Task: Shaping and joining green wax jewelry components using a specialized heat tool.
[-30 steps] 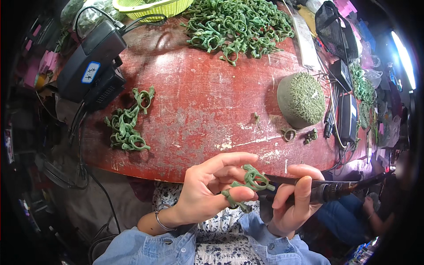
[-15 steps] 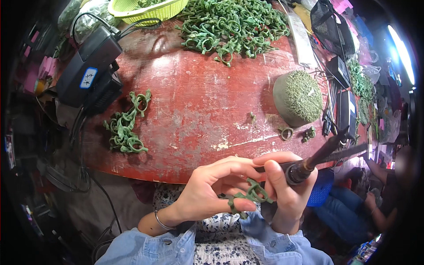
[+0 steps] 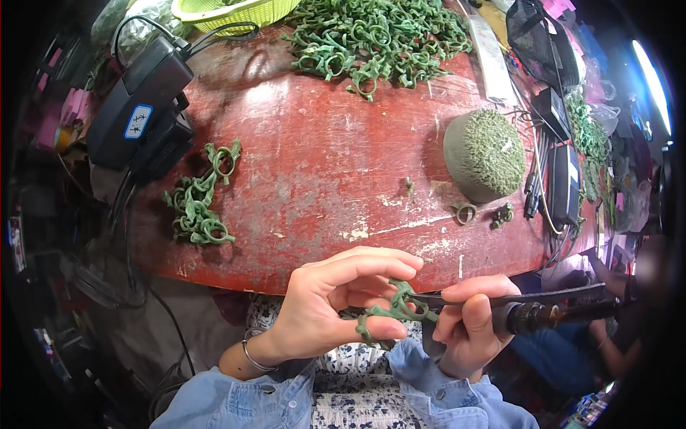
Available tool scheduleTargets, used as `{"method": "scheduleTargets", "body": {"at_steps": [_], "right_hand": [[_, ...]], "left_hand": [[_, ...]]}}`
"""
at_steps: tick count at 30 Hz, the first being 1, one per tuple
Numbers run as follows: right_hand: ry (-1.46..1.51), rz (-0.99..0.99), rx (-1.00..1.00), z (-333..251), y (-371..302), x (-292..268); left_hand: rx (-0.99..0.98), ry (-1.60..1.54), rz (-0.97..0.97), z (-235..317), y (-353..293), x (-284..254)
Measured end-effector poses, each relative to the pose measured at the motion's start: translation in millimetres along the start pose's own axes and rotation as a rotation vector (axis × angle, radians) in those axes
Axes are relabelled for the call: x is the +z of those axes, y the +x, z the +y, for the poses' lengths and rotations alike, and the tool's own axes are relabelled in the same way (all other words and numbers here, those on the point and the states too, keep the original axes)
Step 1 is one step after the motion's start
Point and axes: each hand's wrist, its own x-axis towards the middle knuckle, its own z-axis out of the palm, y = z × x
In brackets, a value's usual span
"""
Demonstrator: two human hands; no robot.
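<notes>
Just beyond my lap, my left hand point(image 3: 329, 304) pinches a small cluster of joined green rings point(image 3: 391, 312) between thumb and fingers. The rings look like wax. My right hand point(image 3: 475, 325) is closed around a slim black tool point(image 3: 543, 293), whose thin end reaches the rings. Held in the same hand is a thicker dark rod-shaped tool point(image 3: 532, 317) with a ribbed collar, pointing right. Its exact kind I cannot tell, and my fingers hide part of both. On the red table point(image 3: 307, 193) lies a small pile of similar green rings point(image 3: 200, 204) at left.
A large heap of green rings point(image 3: 379, 39) and a yellow-green basket point(image 3: 236, 16) are at the back. A round block with a crumb-covered top point(image 3: 486, 156) stands right, near a loose ring point(image 3: 464, 213). Black power adapters point(image 3: 146, 107) with cables sit at left. Another person point(image 3: 564, 350) sits at lower right.
My right hand has turned, swinging the tools from pointing up and right to nearly level. The thin tool's end now meets the rings. My left hand has shifted slightly left, still holding them.
</notes>
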Motion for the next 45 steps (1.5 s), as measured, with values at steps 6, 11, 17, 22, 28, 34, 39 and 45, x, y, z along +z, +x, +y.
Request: {"method": "scheduleTargets", "body": {"at_steps": [6,11,17,22,28,34,39,45], "right_hand": [[0.005,-0.051,0.026,-1.6,-0.4,-4.5],[0.03,0.008,0.03,-1.4,-3.0,-5.7],[-0.016,0.02,-0.076,3.2,-2.1,-3.2],[-0.03,0.006,-0.087,7.7,1.8,-1.1],[-0.119,-0.032,-0.033,2.7,2.8,-0.9],[-0.047,-0.077,-0.055,8.6,3.3,-3.1],[-0.028,-0.149,-0.099,11.8,7.2,-8.7],[0.045,-0.252,-0.149,13.5,9.6,-12.5]], "left_hand": [[0.024,0.031,-0.003,0.3,0.3,-0.2],[-0.033,-0.029,0.026,5.8,1.4,6.5],[-0.123,-0.12,0.053,4.8,1.9,6.5],[-0.059,-0.113,0.069,-2.7,0.2,3.3],[0.074,0.085,0.061,-5.8,2.4,1.0],[0.108,0.258,0.069,-5.6,3.7,-1.0],[0.099,0.263,0.049,-2.4,3.2,-1.9],[-0.008,0.095,0.075,-0.2,1.2,0.8]]}}
